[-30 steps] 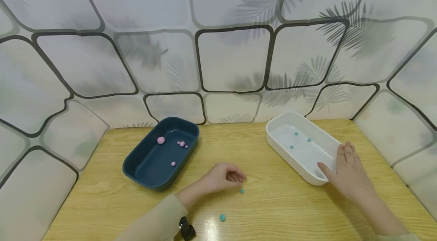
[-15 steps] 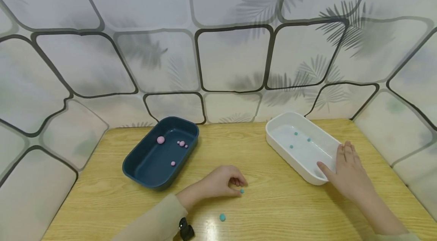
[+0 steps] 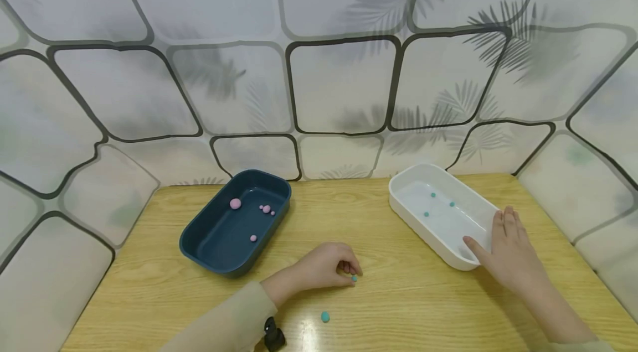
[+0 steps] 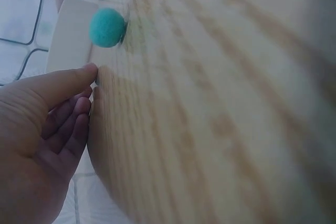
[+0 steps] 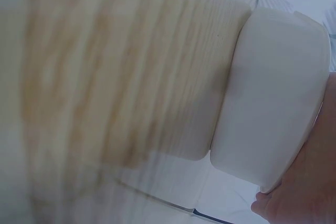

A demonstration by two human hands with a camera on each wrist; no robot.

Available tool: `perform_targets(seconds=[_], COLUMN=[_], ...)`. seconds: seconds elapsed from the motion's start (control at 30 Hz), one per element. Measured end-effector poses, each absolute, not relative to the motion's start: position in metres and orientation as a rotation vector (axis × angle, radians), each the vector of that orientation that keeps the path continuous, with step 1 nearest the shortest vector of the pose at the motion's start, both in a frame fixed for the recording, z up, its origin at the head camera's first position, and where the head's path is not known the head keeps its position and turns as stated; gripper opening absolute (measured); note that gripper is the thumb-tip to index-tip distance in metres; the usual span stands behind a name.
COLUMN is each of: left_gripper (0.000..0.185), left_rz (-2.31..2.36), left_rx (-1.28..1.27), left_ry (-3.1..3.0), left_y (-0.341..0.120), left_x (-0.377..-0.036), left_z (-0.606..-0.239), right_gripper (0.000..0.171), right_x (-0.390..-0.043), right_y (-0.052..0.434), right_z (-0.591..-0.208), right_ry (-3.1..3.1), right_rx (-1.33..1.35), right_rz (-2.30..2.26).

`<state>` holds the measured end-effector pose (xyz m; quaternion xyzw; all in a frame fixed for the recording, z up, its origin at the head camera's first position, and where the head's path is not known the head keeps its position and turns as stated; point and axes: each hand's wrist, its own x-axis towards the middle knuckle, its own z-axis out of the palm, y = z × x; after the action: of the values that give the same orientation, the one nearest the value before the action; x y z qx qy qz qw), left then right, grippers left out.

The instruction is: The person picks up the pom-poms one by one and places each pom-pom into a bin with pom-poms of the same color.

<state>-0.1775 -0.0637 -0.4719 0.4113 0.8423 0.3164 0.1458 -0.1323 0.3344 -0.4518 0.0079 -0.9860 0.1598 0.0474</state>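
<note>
A: The left hand [image 3: 324, 268] sat low in the middle of the head view, fingers curled down onto the wooden table [image 3: 389, 296], their tips bunched around a small teal ball [image 3: 354, 279] just right of the knuckles.

B: Was it pinching that ball?

A: The tips touched it, and thumb and fingers looked closed on it, though the ball was tiny there. In the left wrist view the thumb and fingers [image 4: 73, 129] lay loosely bent, and a teal ball [image 4: 107, 27] rested on the table up in the upper left of the frame, clear of the thumb tip.

B: And the right hand?

A: The right hand [image 3: 505, 255] lay at the right of the head view, fingers straight and flat against the near end of the white tray [image 3: 478, 216], thumb stretched along its near corner. It pressed the wall rather than wrapping it. The right wrist view showed that tray's rounded end [image 5: 273, 87] from outside.

B: What else was there?

A: A second, larger teal ball [image 3: 325, 316] lay lower on the table, near the bottom edge. Three teal balls [image 3: 432, 195] sat inside the white tray. Left of centre stood a dark blue tray [image 3: 199, 241] with several pink balls [image 3: 235, 203] in it.
</note>
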Motion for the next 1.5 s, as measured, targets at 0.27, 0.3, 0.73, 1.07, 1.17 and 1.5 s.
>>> perform_targets(seconds=[0.27, 0.3, 0.73, 1.07, 1.17, 1.5], left_gripper=[0.008, 0.007, 0.004, 0.005, 0.005, 0.005], left_rz=[0.91, 0.911, 0.91, 0.921, 0.926, 1.216], left_rx=[1.209, 1.212, 1.172, 1.098, 1.083, 0.905], left_ry=[2.417, 2.416, 2.427, 2.489, 2.504, 2.438], left_y=[-0.063, -0.062, -0.061, -0.055, -0.053, -0.05], left_x=[-0.178, -0.178, -0.179, -0.18, -0.181, -0.189], left_z=[-0.473, -0.473, -0.474, -0.469, -0.469, -0.472], right_gripper=[0.103, 0.103, 0.102, 0.102, 0.102, 0.102], right_x=[-0.133, -0.132, -0.132, -0.132, -0.132, -0.133], right_y=[0.334, 0.334, 0.333, 0.334, 0.335, 0.334], right_z=[-0.451, -0.45, -0.449, -0.45, -0.452, -0.451], right_ry=[-3.012, -3.011, -3.016, -3.006, -3.003, -3.008], right_rx=[0.02, 0.019, 0.011, 0.026, 0.029, 0.027], right_rz=[0.48, 0.478, 0.48, 0.474, 0.473, 0.465])
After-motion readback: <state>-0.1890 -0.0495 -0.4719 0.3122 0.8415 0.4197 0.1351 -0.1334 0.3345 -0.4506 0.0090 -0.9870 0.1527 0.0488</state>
